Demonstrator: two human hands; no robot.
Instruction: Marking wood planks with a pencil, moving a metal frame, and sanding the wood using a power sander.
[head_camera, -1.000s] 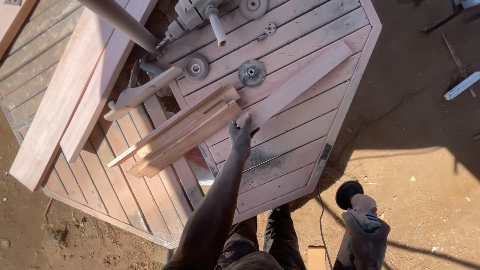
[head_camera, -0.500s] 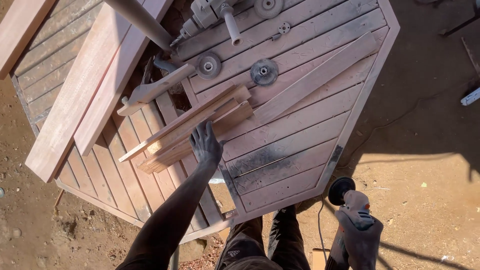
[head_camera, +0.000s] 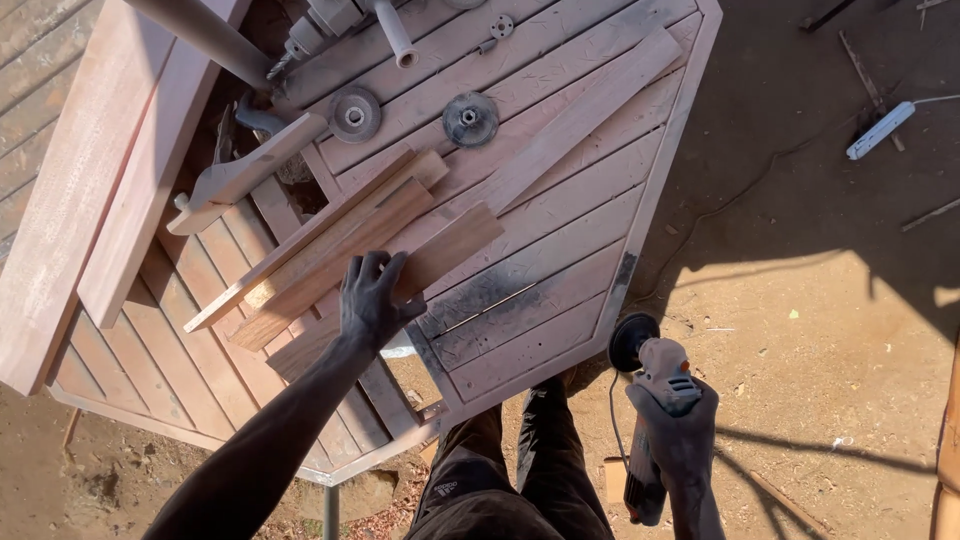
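Note:
My left hand (head_camera: 373, 298) rests palm down, fingers spread, on a short wooden board (head_camera: 450, 248) that lies among several loose wooden slats (head_camera: 330, 245) on a slatted wooden tabletop (head_camera: 560, 220). My right hand (head_camera: 680, 440) hangs beside the table's near right edge, closed around the body of an angle grinder (head_camera: 655, 375) whose dark disc (head_camera: 630, 340) points up toward the table edge. A long plank (head_camera: 590, 110) lies diagonally across the tabletop toward its far right corner.
Two round sanding discs (head_camera: 355, 113) (head_camera: 470, 118) and a power tool (head_camera: 350, 20) lie at the far side of the table. Wide boards (head_camera: 90, 190) lie at the left. A white power strip (head_camera: 880, 130) sits on the dirt ground at right. My legs (head_camera: 520, 460) stand below.
My left hand has slid left and toward me along the slats, now pressing on the short board. The view shifted, and the grinder in my right hand has stayed low beside the table.

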